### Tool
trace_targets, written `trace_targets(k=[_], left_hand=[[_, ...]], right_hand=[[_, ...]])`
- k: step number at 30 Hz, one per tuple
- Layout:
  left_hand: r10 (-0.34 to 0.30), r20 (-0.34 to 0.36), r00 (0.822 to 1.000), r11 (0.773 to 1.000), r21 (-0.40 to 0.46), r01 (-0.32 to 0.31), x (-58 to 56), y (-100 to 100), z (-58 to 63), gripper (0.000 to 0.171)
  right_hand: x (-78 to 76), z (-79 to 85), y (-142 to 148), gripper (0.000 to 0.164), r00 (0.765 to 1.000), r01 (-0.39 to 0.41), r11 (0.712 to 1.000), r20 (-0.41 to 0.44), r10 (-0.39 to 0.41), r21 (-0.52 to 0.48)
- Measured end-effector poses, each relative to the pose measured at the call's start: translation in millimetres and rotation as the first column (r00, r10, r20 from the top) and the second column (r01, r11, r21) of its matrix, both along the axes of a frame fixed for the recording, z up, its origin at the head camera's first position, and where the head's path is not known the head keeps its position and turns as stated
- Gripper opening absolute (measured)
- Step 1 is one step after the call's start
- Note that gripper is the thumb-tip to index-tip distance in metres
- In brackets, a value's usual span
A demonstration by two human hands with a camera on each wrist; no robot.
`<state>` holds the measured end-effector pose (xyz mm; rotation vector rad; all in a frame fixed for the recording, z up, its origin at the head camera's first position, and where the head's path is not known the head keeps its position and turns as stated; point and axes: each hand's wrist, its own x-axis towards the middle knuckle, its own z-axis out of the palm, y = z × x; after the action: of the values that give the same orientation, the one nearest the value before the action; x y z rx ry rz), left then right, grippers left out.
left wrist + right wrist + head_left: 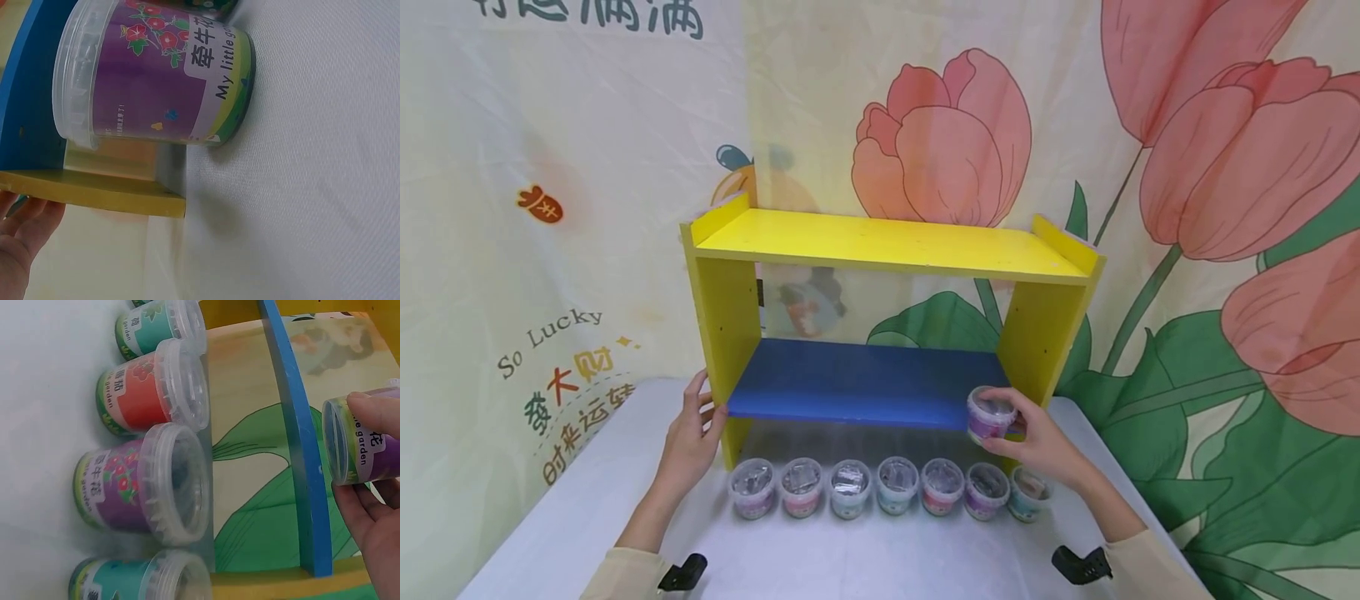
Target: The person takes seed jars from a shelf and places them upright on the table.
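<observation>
My right hand point(1037, 437) grips a small purple-labelled plastic tub point(989, 414) with a clear lid, thumb on one side and fingers on the other. The tub is upright at the right front edge of the blue shelf board point(865, 379); in the right wrist view its clear base point(335, 442) shows beside the board's edge. On the other side, my left hand point(691, 433) rests against the outside of the yellow shelf unit's left panel point(724, 333), thumb near its front edge. In the left wrist view its fingers point(39, 225) touch that panel.
Several similar tubs point(850, 490) with purple, red and teal labels stand in a row on the white table point(880, 558), in front of the shelf unit. A yellow top board point(887, 242) spans above the blue one. Behind hangs a tulip-printed cloth point(940, 142).
</observation>
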<state>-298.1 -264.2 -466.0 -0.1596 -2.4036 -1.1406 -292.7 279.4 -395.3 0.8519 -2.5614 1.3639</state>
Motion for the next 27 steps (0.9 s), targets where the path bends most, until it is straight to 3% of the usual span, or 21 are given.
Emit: trace_targets(k=[17,22,27], left_hand=[[0.003,-0.013,1.0,1.0,-0.013,-0.003,-0.1,-1,-0.9,0.076],[0.004,-0.02,1.0,1.0,-0.013,-0.004,-0.5,-1,-1.0,0.076],[0.004,-0.018,1.0,1.0,-0.015,-0.004,-1.0,-1,-0.9,0.076]], right_hand=[[29.7,-17.5,53,0.061,1.0,0.004,1.0,0.015,-0.004,-0.012],[39.3,-18.2,66,0.059,1.0,0.005,1.0,-0.015,-0.005,-0.027],[44.5,-22.1,80,0.059,0.999,0.051,0.998,-0.014,-0.051,-0.023]])
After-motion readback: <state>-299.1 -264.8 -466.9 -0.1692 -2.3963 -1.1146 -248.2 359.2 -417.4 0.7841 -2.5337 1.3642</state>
